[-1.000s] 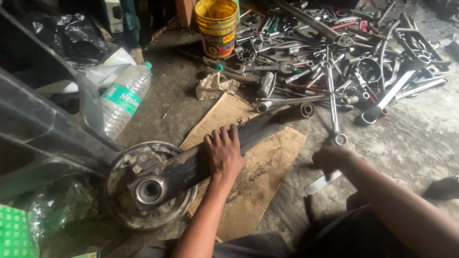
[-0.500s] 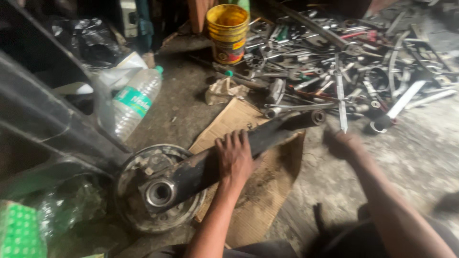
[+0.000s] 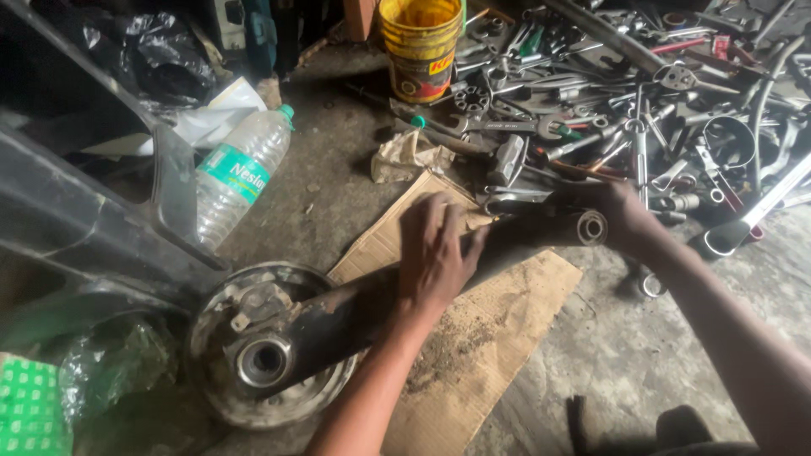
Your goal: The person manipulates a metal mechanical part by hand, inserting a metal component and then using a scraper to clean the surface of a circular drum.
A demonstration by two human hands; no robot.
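dull greasy metal arm [image 3: 355, 317] on rough brown cardboard [image 3: 481, 346]

A long, dark, greasy metal arm [image 3: 363, 308] is laid diagonally across a sheet of cardboard [image 3: 473, 355], its near end joined to a round drum hub [image 3: 262, 359], its far end finished in a bushing eye [image 3: 590, 226].

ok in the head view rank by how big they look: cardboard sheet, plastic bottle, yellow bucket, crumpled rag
1. cardboard sheet
2. plastic bottle
3. yellow bucket, close to the bottle, cut off by the frame's top edge and farther away, so unsure
4. crumpled rag
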